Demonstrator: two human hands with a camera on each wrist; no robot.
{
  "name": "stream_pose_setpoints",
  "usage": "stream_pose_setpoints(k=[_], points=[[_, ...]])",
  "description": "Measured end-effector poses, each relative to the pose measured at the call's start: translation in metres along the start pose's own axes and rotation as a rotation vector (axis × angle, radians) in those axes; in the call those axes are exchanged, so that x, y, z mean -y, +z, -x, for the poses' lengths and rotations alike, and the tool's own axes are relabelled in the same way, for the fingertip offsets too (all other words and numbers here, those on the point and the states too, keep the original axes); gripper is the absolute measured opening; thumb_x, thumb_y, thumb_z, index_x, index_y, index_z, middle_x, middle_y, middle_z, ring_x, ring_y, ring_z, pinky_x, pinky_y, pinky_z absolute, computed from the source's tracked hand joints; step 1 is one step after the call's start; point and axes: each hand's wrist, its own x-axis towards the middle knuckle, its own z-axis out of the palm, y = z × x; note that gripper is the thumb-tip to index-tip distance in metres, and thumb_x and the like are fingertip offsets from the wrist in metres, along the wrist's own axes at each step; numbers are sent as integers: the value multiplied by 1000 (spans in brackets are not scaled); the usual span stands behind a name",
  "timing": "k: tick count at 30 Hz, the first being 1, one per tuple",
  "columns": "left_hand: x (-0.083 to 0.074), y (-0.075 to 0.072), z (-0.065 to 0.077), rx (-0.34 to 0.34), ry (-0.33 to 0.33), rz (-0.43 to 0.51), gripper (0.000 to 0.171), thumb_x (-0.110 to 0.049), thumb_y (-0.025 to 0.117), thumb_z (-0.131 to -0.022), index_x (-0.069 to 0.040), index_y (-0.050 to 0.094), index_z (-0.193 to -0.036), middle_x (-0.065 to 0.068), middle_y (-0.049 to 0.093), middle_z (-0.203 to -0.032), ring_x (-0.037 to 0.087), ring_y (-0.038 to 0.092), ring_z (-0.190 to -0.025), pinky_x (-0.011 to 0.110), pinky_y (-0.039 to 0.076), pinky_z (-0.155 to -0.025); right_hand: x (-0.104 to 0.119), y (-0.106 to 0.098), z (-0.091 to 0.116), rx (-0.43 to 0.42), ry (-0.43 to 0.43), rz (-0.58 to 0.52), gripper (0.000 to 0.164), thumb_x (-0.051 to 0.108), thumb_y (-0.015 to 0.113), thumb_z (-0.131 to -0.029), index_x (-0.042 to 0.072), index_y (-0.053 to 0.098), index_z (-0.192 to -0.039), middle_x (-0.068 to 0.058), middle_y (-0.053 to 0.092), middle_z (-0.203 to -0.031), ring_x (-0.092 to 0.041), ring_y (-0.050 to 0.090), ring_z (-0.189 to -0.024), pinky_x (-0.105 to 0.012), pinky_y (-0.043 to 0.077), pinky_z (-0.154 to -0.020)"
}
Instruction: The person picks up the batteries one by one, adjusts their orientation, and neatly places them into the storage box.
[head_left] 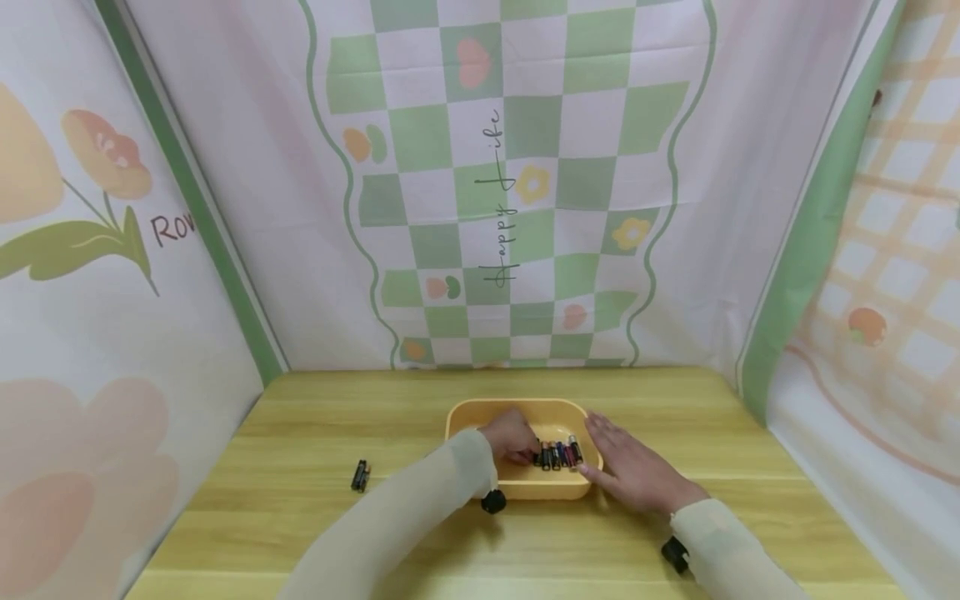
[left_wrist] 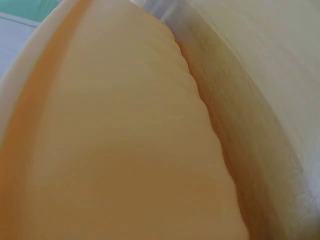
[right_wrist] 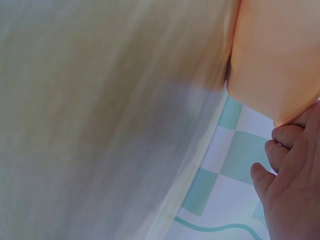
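Note:
A yellow plastic tub (head_left: 517, 490) stands on the wooden table, with a row of several small batteries (head_left: 557, 455) lying side by side in its right half. My left hand (head_left: 512, 435) reaches down into the tub, its fingers curled and the fingertips pinching a dark battery at the row's left end. That battery is mostly hidden by the hand. Fairly straight fingers of my right hand (head_left: 637, 467) rest against the tub's right rim, the thumb over the near corner. In the right wrist view those fingers (right_wrist: 287, 135) touch the tub's wall (right_wrist: 272, 55); the left wrist view shows mainly the tub's outer wall (left_wrist: 125, 125).
Two dark batteries (head_left: 361, 476) lie together on the table, well left of the tub. Patterned cloth (head_left: 525, 192) hangs behind the table's far edge, with more cloth at both sides. A black wrist device (head_left: 492, 502) on the left arm hangs close by the tub's front wall.

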Motion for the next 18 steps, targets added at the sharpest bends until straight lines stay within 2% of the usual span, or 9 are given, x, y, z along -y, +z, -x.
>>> stream_pose_setpoints(k=[5, 9, 13, 18], points=[[-1, -1, 2, 5, -5, -14, 22, 6, 70, -79, -1, 60, -61, 13, 61, -61, 20, 56, -45, 32, 56, -46, 1, 0, 1, -1, -3, -7, 80, 55, 41, -100, -4, 20, -152, -15, 15, -158, -34, 20, -143, -50, 21, -115], [0, -3, 4, 18, 8, -12, 32, 5, 70, -80, -7, 54, -55, 12, 61, -60, 20, 55, -44, 32, 56, -47, 1, 0, 1, -12, -5, -2, 80, 54, 41, -100, -4, 21, -151, -16, 15, -158, -35, 21, -143, -51, 22, -115], [2, -4, 3, 30, 15, 9, 46, 4, 71, -81, -14, 41, -51, 11, 60, -59, 19, 55, -45, 31, 56, -46, 1, 1, 1, -20, -8, 3, 80, 54, 42, -100, -4, 22, -151, -17, 16, -157, -35, 22, -143, -51, 23, -114], [3, -5, 5, 34, 29, -3, 51, 2, 71, -82, -16, 35, -50, 12, 62, -61, 19, 56, -47, 31, 56, -47, 0, 0, 2, -18, -10, -6, 80, 54, 42, -100, -5, 23, -150, -18, 17, -157, -36, 22, -142, -52, 23, -114]])
